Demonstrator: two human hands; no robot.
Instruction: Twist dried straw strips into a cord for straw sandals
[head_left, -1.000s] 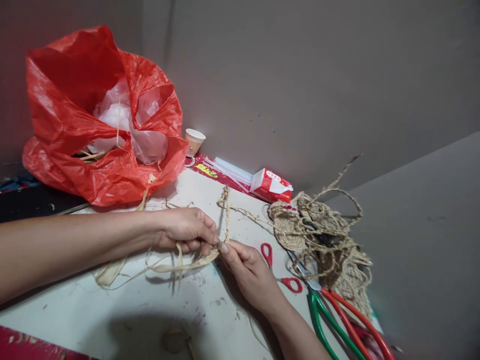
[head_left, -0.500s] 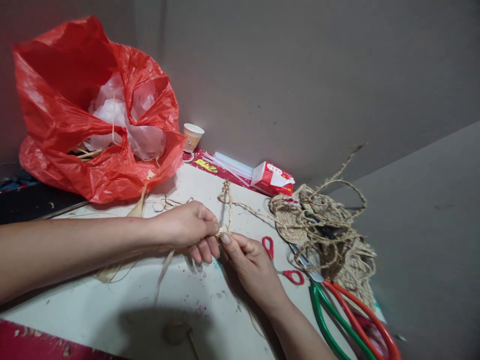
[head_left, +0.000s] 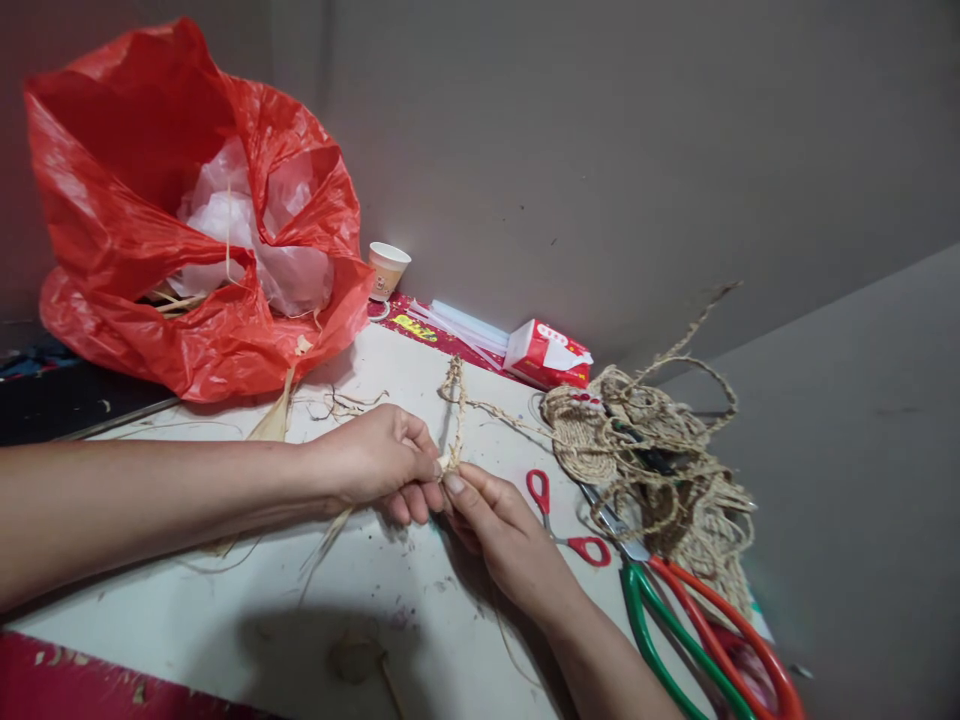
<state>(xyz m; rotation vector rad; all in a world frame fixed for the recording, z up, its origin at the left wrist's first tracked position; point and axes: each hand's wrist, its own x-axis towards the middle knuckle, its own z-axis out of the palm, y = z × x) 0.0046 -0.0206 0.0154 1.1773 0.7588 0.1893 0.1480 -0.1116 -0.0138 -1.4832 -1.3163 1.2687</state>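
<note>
Hands meet over the bench [head_left: 135,600], the left [head_left: 382,457] and the right [head_left: 502,520] almost touching, thumb and finger of each pinched at the near end of a cord [head_left: 458,425]. The right clamps the cord itself; the left seems to grip pale fibre beside it, though the fingers hide exactly what. Loose fibre [head_left: 326,545] hangs below the left wrist. Should either pinch slacken, the twist could spring undone; too hard a pull might split a thin strip. Loops from the rope heap [head_left: 675,480] cross the shears [head_left: 634,548], so a tug could snag there and jerk the end free. Scissors [head_left: 576,543] lie near the right hand, where a sideways sweep of the wrist might knock them. From the pinch, the cord's long axis runs away from the person toward the wall, leaning slightly right; near its far end it bends, and a thinner length trails rightward, slanting back to the heap.
</note>
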